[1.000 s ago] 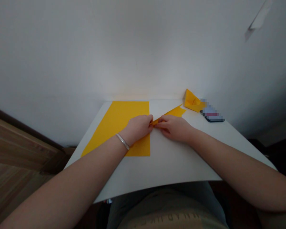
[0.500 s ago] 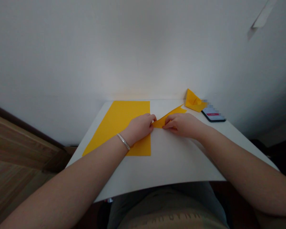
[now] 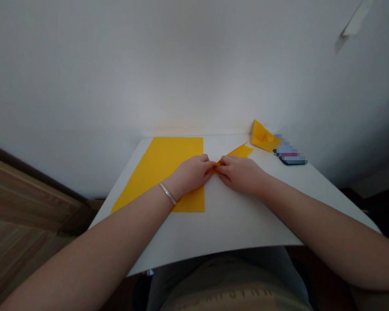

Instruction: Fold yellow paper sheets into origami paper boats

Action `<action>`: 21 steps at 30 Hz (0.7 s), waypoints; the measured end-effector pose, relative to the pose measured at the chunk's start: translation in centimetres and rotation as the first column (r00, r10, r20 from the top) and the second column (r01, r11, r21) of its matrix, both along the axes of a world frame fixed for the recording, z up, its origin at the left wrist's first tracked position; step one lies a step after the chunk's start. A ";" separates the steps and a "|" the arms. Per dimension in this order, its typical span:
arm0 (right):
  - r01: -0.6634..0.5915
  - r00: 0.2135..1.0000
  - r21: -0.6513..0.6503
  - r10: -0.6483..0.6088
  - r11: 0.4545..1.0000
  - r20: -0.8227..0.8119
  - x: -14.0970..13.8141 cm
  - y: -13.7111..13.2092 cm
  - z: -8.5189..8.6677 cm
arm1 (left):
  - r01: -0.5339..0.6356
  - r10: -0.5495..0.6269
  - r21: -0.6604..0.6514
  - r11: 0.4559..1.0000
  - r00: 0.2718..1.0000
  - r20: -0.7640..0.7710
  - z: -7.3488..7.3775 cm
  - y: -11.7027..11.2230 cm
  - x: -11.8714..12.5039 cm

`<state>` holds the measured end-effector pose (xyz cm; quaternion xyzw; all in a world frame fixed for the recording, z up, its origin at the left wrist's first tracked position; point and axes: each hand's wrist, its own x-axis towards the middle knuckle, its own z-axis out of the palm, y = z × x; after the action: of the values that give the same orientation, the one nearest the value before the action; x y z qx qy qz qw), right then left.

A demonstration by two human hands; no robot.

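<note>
My left hand [image 3: 190, 173] and my right hand [image 3: 240, 172] meet at the middle of a white table [image 3: 233, 216], both pinching the near tip of a folded yellow paper piece [image 3: 238, 151] that stretches away to the right. A silver bracelet circles my left wrist. My left hand rests on the right edge of a flat yellow sheet [image 3: 164, 166] lying on the table's left half. Fingers of both hands are closed on the paper.
A finished folded yellow paper shape [image 3: 262, 137] stands at the table's far right corner, with a phone [image 3: 290, 156] beside it. A white wall rises directly behind the table. Wooden flooring lies to the left, and my lap sits under the near edge.
My right hand has slid back left toward my left hand, so the fingertips meet again on the paper's tip. Less of the folded piece shows between them.
</note>
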<state>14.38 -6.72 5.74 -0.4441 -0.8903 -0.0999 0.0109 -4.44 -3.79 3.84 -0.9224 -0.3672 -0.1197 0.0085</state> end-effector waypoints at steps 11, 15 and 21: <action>0.087 0.995 -0.089 -0.083 0.992 0.056 1.4 0.5 1.4 | -0.011 0.013 0.016 1.000 0.996 -0.094 0.5 -0.4 -0.2; 0.078 0.996 -0.049 -0.076 0.996 0.054 0.9 0.1 1.4 | 0.024 -0.019 0.061 0.998 0.997 -0.079 0.4 -0.2 -0.1; 0.076 0.995 0.006 -0.076 0.997 0.068 0.4 -0.4 1.5 | 0.119 -0.115 0.048 0.992 0.991 -0.071 0.8 -0.3 0.1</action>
<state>14.82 -7.10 7.23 -0.4741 -0.8724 -0.1170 -0.0226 -4.36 -4.12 4.67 -0.9453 -0.3089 -0.0977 0.0379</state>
